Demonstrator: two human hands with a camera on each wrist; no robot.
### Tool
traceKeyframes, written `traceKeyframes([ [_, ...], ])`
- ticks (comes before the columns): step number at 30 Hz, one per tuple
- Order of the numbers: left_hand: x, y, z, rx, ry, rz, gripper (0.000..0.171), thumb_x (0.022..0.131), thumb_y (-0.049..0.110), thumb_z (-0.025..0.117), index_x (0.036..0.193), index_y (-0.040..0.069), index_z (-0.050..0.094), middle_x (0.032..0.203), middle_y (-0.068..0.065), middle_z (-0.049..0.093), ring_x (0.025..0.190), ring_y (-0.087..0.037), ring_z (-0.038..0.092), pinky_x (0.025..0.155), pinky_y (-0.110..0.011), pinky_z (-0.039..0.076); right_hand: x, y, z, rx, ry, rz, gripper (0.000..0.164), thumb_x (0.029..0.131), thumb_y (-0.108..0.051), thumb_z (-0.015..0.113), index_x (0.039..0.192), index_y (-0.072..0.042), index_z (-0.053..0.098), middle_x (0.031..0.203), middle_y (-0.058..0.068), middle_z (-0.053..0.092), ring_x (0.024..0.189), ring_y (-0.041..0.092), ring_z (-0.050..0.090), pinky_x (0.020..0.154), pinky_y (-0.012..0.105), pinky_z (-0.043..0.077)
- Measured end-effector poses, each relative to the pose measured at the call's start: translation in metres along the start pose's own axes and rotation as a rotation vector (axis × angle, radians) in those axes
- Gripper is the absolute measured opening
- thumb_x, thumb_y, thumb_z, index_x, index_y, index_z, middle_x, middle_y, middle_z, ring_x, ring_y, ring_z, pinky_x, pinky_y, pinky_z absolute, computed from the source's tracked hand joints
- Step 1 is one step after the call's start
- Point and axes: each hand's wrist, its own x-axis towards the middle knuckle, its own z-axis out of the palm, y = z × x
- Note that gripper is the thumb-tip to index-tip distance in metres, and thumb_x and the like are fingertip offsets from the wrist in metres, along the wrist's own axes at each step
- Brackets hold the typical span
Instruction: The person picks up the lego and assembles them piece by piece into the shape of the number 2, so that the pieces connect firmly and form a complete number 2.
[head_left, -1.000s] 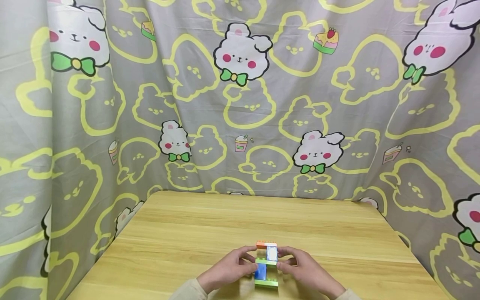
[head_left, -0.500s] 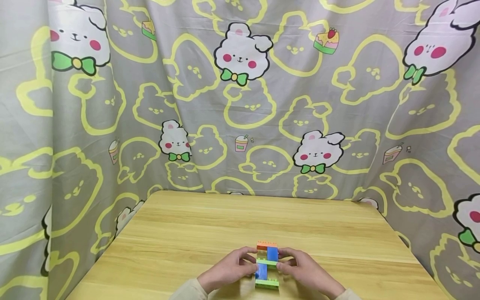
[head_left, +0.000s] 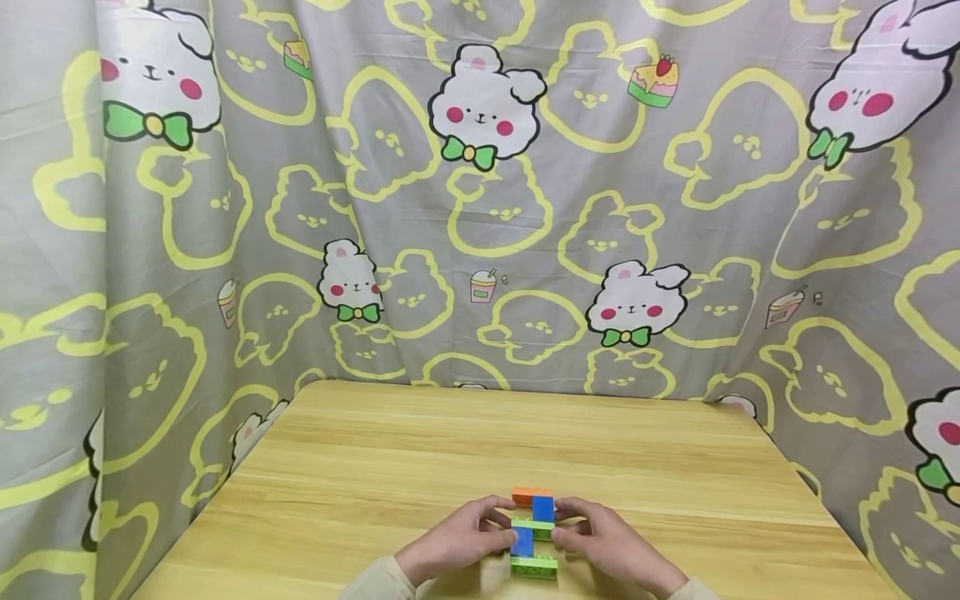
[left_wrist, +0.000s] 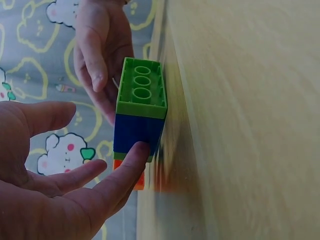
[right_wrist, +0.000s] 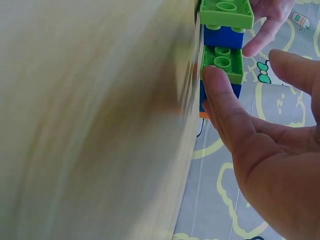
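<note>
Between my two hands is a stack of toy building bricks, low over the wooden table. From far to near it runs orange brick (head_left: 531,495), blue brick (head_left: 543,509), green brick (head_left: 534,530), second blue brick (head_left: 522,542) and second green brick (head_left: 533,568). The blues sit offset to opposite sides. My left hand (head_left: 459,532) is at the stack's left side; in the left wrist view one extended finger (left_wrist: 131,162) touches a blue brick. My right hand (head_left: 611,537) is opposite, a straight fingertip (right_wrist: 215,75) against the middle green brick. The near green brick's hollow underside faces the left wrist camera.
The wood-grain table (head_left: 390,450) extends beyond and to both sides of the hands. A grey curtain (head_left: 420,217) printed with rabbits and yellow outlines hangs behind the table and along its sides.
The brick stack has tilted between my hands, so the studs show less and the near green brick's underside shows more. Glare has left the blue bricks. Both hands stay nearly in place.
</note>
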Motion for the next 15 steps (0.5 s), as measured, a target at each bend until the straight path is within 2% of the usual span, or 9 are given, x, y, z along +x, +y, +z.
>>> traceKeyframes([
  [7, 0.0003, -0.0007, 0.0007, 0.014, 0.004, -0.01, 0.041, 0.099, 0.025, 0.069, 0.136, 0.011, 0.059, 0.121, -0.01, 0.065, 0.112, -0.028, 0.063, 0.1, -0.058, 0.048, 0.0005, -0.0002, -0.0002, 0.002, -0.01, 0.019, 0.058, 0.103, -0.031, 0.063, 0.142, 0.01, 0.049, 0.134, 0.021, 0.062, 0.107, 0.03, 0.068, 0.087, 0.051, 0.057],
  [15, 0.0013, -0.001, -0.0007, 0.005, -0.008, -0.014, 0.041, 0.099, 0.025, 0.068, 0.136, 0.01, 0.058, 0.122, -0.01, 0.065, 0.113, -0.028, 0.063, 0.1, -0.058, 0.048, 0.0016, 0.0011, -0.0008, 0.021, -0.024, 0.011, 0.058, 0.103, -0.029, 0.063, 0.142, 0.011, 0.049, 0.136, 0.024, 0.06, 0.106, 0.029, 0.068, 0.082, 0.042, 0.059],
])
